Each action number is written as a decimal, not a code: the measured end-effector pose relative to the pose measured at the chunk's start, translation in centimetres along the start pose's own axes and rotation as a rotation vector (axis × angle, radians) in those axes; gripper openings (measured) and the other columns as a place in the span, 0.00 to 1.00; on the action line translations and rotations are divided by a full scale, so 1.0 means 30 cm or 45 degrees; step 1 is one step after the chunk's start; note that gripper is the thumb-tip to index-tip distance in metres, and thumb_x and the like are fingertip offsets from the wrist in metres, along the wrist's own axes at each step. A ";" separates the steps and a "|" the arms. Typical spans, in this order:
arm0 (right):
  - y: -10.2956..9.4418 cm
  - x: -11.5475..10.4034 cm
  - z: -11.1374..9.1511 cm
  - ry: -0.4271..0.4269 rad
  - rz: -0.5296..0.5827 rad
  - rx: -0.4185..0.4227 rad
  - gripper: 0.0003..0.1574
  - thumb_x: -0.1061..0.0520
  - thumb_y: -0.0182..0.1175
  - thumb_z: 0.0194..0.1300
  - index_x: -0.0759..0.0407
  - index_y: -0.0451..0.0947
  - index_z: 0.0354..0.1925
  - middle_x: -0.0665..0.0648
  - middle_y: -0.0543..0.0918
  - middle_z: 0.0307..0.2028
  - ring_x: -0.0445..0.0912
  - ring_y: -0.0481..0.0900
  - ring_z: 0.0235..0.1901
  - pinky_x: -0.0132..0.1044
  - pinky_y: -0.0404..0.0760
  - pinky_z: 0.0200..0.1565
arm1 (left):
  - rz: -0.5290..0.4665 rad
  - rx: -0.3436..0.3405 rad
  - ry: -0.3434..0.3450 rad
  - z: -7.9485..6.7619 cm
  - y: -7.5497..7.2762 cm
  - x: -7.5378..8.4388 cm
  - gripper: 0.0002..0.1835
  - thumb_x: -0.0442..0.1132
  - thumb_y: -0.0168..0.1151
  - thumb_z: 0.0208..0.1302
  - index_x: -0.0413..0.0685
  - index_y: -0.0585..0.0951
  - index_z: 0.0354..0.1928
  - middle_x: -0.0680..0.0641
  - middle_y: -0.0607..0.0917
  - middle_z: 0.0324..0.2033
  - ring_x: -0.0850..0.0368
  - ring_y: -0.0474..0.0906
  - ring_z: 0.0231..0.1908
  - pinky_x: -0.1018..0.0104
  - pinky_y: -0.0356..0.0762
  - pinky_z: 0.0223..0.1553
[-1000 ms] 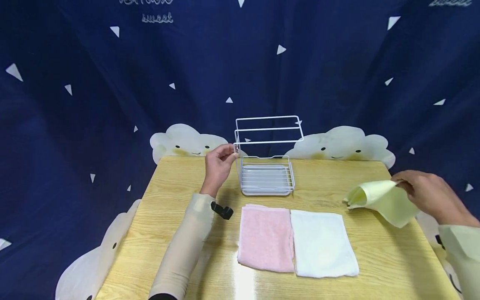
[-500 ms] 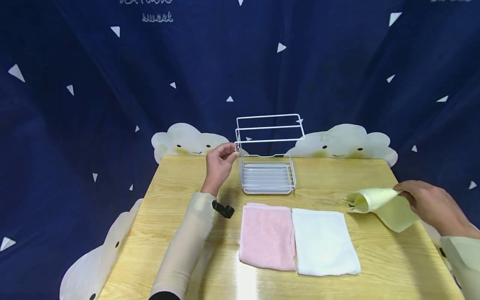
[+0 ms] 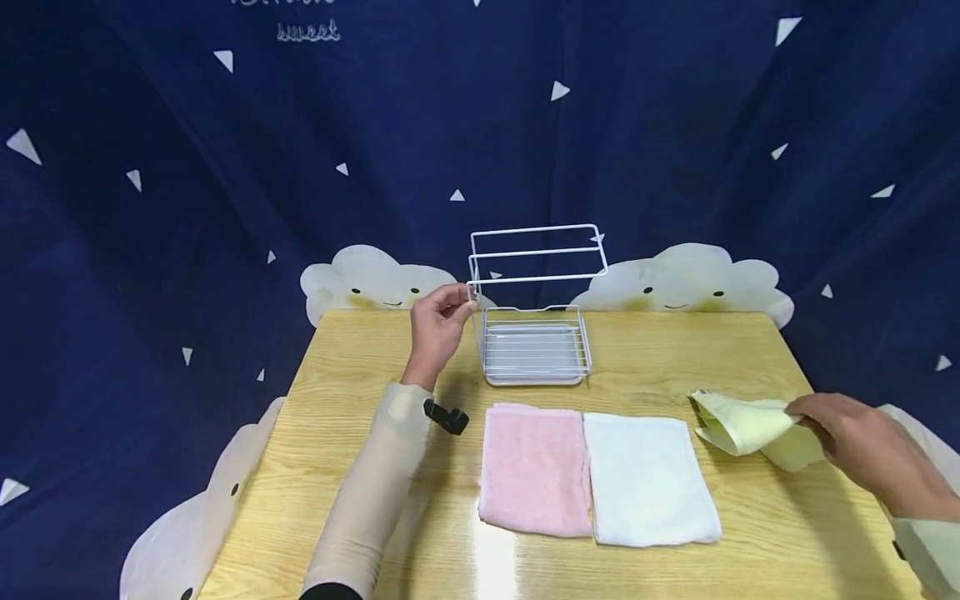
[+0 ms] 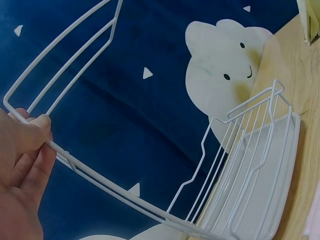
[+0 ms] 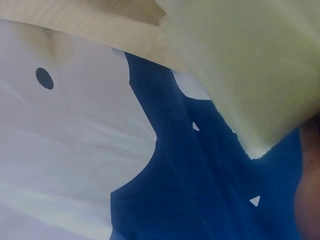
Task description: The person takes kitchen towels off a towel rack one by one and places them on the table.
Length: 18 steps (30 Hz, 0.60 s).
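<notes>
My left hand (image 3: 438, 329) pinches the left upright of a white wire rack (image 3: 537, 279), which stands at the back of the table over a pale drip tray (image 3: 534, 343). In the left wrist view, thumb and fingers wrap the wire frame (image 4: 112, 187) near its top bend. Over on the right, my right hand (image 3: 873, 446) holds a pale yellow cloth (image 3: 750, 421) by an edge; its far end hangs curled at the tabletop. The cloth (image 5: 255, 65) fills the upper right of the right wrist view, where most of the hand is out of sight.
A folded pink towel (image 3: 535, 471) and a folded white towel (image 3: 649, 479) lie side by side in front of the rack on the wooden table (image 3: 360, 350). Behind the table hangs a dark blue curtain (image 3: 420, 108) with white triangles and clouds.
My right hand has come down and slightly nearer with the yellow cloth, which now sags lower and folds over more. The left hand and rack have stayed put.
</notes>
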State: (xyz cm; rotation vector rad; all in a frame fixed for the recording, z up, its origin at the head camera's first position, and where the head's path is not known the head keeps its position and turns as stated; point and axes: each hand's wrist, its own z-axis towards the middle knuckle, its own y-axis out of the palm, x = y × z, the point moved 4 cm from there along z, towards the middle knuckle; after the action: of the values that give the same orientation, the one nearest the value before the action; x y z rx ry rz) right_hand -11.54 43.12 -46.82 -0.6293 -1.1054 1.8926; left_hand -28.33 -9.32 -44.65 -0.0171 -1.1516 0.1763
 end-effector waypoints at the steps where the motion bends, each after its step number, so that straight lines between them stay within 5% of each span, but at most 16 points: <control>1: -0.001 -0.008 -0.008 0.003 0.007 -0.001 0.43 0.34 0.25 0.80 0.54 0.81 0.35 0.51 0.83 0.30 0.48 0.79 0.28 0.40 0.75 0.26 | 0.000 -0.003 -0.001 -0.001 0.001 -0.001 0.07 0.25 0.71 0.59 0.35 0.86 0.39 0.42 0.88 0.36 0.57 0.83 0.36 0.68 0.83 0.42; 18: 0.057 -0.161 -0.224 -0.028 0.048 -0.067 0.40 0.35 0.25 0.80 0.48 0.78 0.29 0.45 0.80 0.29 0.45 0.79 0.30 0.30 0.73 0.34 | -0.010 0.004 -0.001 0.002 0.000 -0.005 0.07 0.24 0.71 0.59 0.33 0.85 0.40 0.41 0.88 0.36 0.57 0.83 0.36 0.68 0.83 0.42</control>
State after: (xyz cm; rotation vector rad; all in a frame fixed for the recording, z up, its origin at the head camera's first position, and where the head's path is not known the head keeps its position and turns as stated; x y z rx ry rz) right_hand -4.70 41.62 -51.53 -0.6647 -1.1684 1.9120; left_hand -28.43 -9.34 -44.76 -0.0093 -1.1521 0.1711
